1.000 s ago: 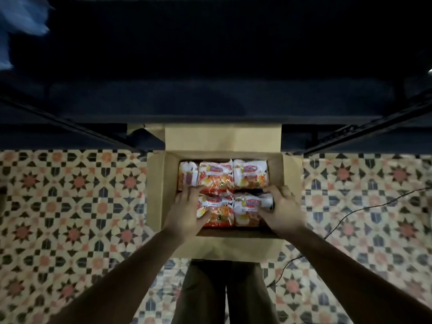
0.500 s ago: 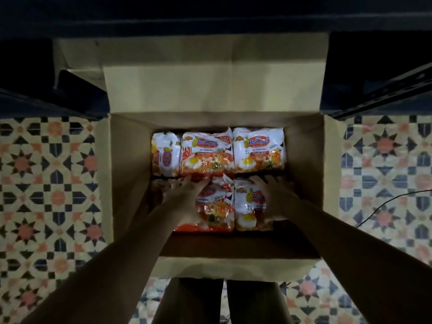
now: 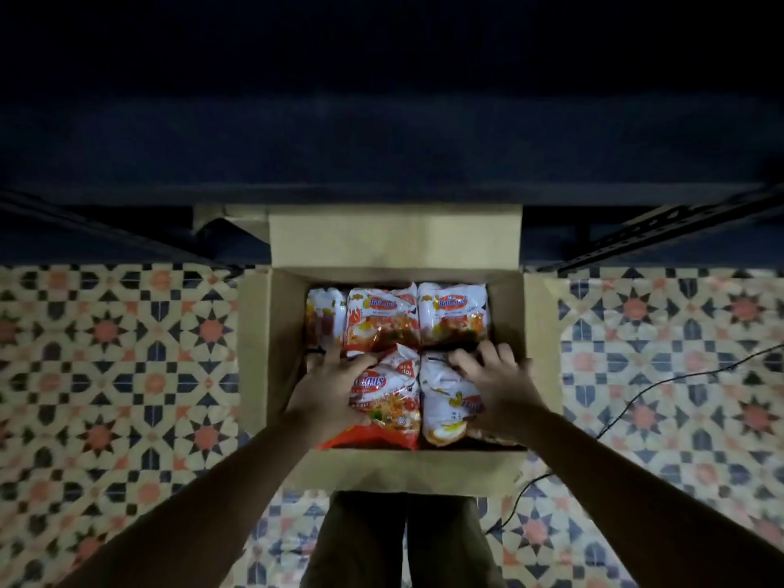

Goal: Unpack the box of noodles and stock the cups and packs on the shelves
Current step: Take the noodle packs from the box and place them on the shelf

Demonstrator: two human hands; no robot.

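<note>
a patterned tile floor of star shapes in orange, dark blue and cream spreads to both sides, and a thin black cable snakes across it on the right. a dark shelf fills the upper part of the view, its slotted metal rails angling out at the sides. the cardboard box sits on the floor right against the shelf front, its flaps folded out and the far flap standing up in front of the shelf. the person's legs show below the near flap.

inside the box lie glossy white and orange noodle packs with red logos. the far row has three packs side by side, the leftmost partly turned on edge. two near packs are tilted up above the box's near edge: the left pack shows noodle artwork and an orange lower edge, the right pack is mostly white with a yellow mark.

the left hand grips the left pack from its outer side, fingers curled over its top. the right hand, slightly blurred, grips the right pack likewise, fingers hooked over the upper edge.
</note>
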